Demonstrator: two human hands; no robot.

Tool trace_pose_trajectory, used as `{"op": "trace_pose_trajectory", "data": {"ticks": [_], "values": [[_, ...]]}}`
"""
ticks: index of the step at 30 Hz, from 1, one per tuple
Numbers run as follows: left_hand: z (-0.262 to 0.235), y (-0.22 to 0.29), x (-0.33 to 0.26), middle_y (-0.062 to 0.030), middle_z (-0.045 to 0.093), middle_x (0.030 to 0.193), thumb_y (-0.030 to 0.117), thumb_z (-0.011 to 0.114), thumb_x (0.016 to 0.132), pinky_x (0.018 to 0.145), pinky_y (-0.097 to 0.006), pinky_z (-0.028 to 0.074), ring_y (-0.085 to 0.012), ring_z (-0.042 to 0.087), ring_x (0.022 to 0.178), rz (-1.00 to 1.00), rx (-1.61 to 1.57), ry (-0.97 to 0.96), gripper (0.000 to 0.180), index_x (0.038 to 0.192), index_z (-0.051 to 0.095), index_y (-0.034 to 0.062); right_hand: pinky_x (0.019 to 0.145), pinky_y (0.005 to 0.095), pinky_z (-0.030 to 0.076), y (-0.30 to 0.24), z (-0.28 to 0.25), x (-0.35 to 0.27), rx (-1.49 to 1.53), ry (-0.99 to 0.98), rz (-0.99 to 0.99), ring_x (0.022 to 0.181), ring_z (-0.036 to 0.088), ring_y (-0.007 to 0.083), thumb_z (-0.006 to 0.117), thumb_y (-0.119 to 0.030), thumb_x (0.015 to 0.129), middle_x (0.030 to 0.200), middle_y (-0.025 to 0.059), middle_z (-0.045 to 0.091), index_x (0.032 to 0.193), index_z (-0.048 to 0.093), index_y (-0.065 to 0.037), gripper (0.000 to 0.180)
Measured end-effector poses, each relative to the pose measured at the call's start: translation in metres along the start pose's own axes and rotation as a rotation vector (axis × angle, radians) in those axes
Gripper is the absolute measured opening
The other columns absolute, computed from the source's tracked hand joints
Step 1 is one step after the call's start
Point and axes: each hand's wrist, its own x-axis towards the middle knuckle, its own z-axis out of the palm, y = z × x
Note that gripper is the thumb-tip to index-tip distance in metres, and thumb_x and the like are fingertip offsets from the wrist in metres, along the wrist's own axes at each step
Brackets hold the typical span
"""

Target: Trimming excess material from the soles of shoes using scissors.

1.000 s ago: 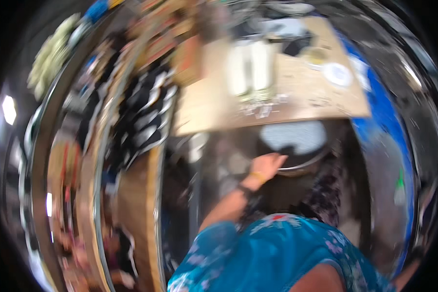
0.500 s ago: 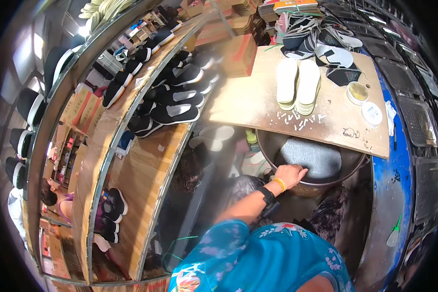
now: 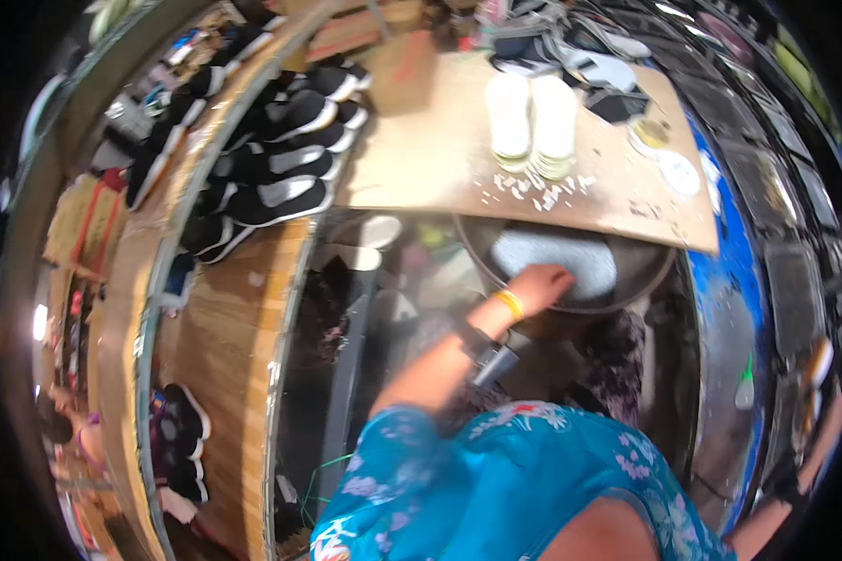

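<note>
The left hand (image 3: 540,280) reaches forward and rests on a grey-blue pad (image 3: 557,263) lying inside a round dark pan (image 3: 627,285). The fingers lie on the pad's near-left edge; the picture is too blurred to tell whether they grip the pad or only press on it. A yellow band and a dark strap sit on that wrist. The right hand is barely visible at the lower-right rim of the view, and its state cannot be told.

The pan sits just below the near edge of a flat tan work board (image 3: 440,150), partly tucked under it. On the board stand 2 white shoe soles (image 3: 531,117), side by side and upright in the view. White scraps (image 3: 543,192) are scattered just in front of the soles. 2 small round lids or dishes (image 3: 669,159) lie toward the board's right end, and dark sole pieces (image 3: 571,51) are piled at its far edge.

To the left, a curved wooden shelf unit (image 3: 225,337) holds rows of black shoes with white soles (image 3: 271,159). More dark shoes (image 3: 178,439) sit on a lower shelf. A blue surface (image 3: 734,271) runs down the right side of the board. The person wears a turquoise floral garment (image 3: 505,486).
</note>
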Motion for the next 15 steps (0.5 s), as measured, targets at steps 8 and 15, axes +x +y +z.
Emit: {"op": "trace_pose_trajectory", "data": {"ticks": [8, 15], "values": [[-0.03, 0.041, -0.048, -0.0111, 0.053, 0.117, 0.031, 0.045, 0.093, 0.076, -0.03, 0.048, -0.0145, 0.058, 0.089, -0.189, -0.878, -0.314, 0.045, 0.128, 0.04, 0.0033, 0.075, 0.037, 0.051, -0.222, 0.355, -0.177, -0.421, -0.238, -1.01, 0.088, 0.062, 0.0307, 0.064, -0.005, 0.067, 0.105, 0.0138, 0.062, 0.12, 0.052, -0.013, 0.054], [0.007, -0.045, -0.037, -0.0138, 0.049, 0.119, 0.027, 0.055, 0.089, 0.086, -0.033, 0.044, -0.0193, 0.051, 0.105, -0.229, -1.05, 0.459, 0.057, 0.133, 0.03, -0.0001, 0.051, 0.0354, 0.047, -0.19, 0.493, -0.224, -0.293, -0.635, -1.325, 0.068, 0.058, 0.0247, 0.061, -0.004, 0.063, 0.076, 0.0035, 0.055, 0.126, 0.043, -0.012, 0.067]]}}
